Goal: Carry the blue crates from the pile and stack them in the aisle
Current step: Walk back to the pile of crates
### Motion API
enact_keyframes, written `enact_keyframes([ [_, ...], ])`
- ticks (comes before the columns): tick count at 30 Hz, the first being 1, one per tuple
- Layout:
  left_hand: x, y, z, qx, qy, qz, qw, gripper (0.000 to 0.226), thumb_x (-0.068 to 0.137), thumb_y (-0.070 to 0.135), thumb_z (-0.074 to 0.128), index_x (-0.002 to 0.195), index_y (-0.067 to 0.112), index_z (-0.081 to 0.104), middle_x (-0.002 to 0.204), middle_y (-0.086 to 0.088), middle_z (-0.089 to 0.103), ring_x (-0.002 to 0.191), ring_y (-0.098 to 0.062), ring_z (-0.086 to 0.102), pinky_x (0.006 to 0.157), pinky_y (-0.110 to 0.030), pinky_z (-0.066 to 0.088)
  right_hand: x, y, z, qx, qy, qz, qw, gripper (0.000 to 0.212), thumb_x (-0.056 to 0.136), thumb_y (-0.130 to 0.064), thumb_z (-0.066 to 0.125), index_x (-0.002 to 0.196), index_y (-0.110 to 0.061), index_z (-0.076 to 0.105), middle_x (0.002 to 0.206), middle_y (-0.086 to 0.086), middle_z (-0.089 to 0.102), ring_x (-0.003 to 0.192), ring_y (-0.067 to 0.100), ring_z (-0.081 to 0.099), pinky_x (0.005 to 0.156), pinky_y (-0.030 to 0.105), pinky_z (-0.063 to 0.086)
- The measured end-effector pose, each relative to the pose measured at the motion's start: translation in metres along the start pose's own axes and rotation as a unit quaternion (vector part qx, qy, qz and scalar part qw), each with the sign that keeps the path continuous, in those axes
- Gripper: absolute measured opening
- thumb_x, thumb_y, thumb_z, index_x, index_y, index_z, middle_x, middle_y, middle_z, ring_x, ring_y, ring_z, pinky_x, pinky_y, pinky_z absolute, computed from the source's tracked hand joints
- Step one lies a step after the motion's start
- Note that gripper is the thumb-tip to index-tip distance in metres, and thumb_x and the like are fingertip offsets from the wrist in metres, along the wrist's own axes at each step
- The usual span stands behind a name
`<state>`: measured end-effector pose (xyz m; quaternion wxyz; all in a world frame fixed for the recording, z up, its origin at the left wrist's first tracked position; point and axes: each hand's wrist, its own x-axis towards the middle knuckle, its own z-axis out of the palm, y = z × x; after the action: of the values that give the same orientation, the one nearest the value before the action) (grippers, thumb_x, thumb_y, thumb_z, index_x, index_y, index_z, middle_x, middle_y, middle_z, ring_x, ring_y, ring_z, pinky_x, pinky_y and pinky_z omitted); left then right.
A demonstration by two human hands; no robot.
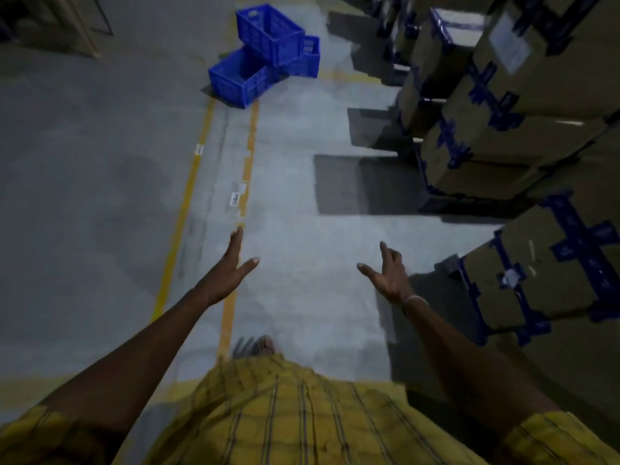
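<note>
Head view, looking down the aisle. The grey concrete floor (302,203) runs ahead of my hands; two yellow floor lines (250,156) stretch forward from my left hand toward the far end, with small white labels (235,199) stuck between them. To the right of my right hand stand stacked cardboard cartons (503,135) bound with dark blue tape, several tiers high, casting dark shadows onto the floor. Far to the left, in the top corner, a pale frame or rack (77,25) is dimly visible; its detail cannot be made out.

The blue crates (265,58) lie well ahead of both hands, at the far end of the yellow lines and slightly to the left of the gap between my palms. Three can be told apart: one open-topped crate (240,80) resting on the floor nearest me, a second crate (268,33) tilted and leaning across it, and a third (307,58) behind them on its right. Nothing lies between the crates and my hands but bare floor.

My left hand (228,266) is extended forward, fingers straight and together, thumb spread, holding nothing. My right hand (389,273) is likewise stretched out, fingers straight, thumb splayed toward the left, empty; a thin pale band (416,299) circles its wrist. Both forearms are bare below yellow checked sleeves (553,437), and a sandalled foot (258,345) shows just below and between the hands.
</note>
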<state>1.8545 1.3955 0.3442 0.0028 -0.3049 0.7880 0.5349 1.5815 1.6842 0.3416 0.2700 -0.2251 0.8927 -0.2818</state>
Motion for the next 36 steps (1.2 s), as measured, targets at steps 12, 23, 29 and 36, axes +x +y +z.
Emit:
enact_keyframes([
  [12, 0.215, 0.023, -0.127, 0.021, -0.006, -0.001, 1.0, 0.088, 0.098, 0.053, 0.052, 0.158, 0.042, -0.011, 0.165, 0.019, -0.016, 0.155, -0.007, 0.0, 0.122, -0.031, 0.015, 0.224, -0.122, -0.005, 0.013, -0.006, -0.02, 1.0, 0.097, 0.082, -0.067, 0.06, 0.156, -0.021, 0.017, 0.161, 0.007, 0.015, 0.146, 0.033, 0.021, 0.118, 0.049, 0.026],
  [23, 0.471, 0.086, -0.213, 0.028, 0.009, -0.007, 1.0, 0.083, 0.098, 0.062, 0.045, 0.157, 0.046, -0.01, 0.166, 0.019, -0.015, 0.155, -0.007, 0.001, 0.12, -0.029, 0.015, 0.517, -0.205, -0.07, 0.024, -0.007, -0.036, 0.999, 0.098, 0.081, -0.066, 0.061, 0.156, -0.019, 0.017, 0.161, 0.007, 0.012, 0.147, 0.032, 0.022, 0.119, 0.048, 0.025],
  [29, 0.591, 0.127, -0.251, 0.003, 0.024, -0.024, 0.999, 0.081, 0.097, 0.067, 0.043, 0.155, 0.051, -0.011, 0.166, 0.02, -0.014, 0.154, -0.005, 0.002, 0.125, -0.036, 0.009, 0.647, -0.259, -0.109, 0.008, -0.016, -0.053, 0.998, 0.099, 0.08, -0.065, 0.062, 0.156, -0.018, 0.018, 0.16, 0.013, 0.014, 0.146, 0.034, 0.021, 0.12, 0.047, 0.024],
  [36, 0.743, 0.14, -0.308, -0.006, 0.019, -0.042, 0.999, 0.079, 0.101, 0.057, 0.044, 0.158, 0.044, -0.01, 0.168, 0.016, -0.013, 0.153, -0.005, 0.003, 0.12, -0.03, 0.012, 0.802, -0.322, -0.122, -0.001, -0.005, -0.061, 0.998, 0.113, 0.068, -0.085, 0.053, 0.155, -0.02, 0.022, 0.159, 0.014, 0.019, 0.145, 0.035, 0.024, 0.119, 0.05, 0.025],
])
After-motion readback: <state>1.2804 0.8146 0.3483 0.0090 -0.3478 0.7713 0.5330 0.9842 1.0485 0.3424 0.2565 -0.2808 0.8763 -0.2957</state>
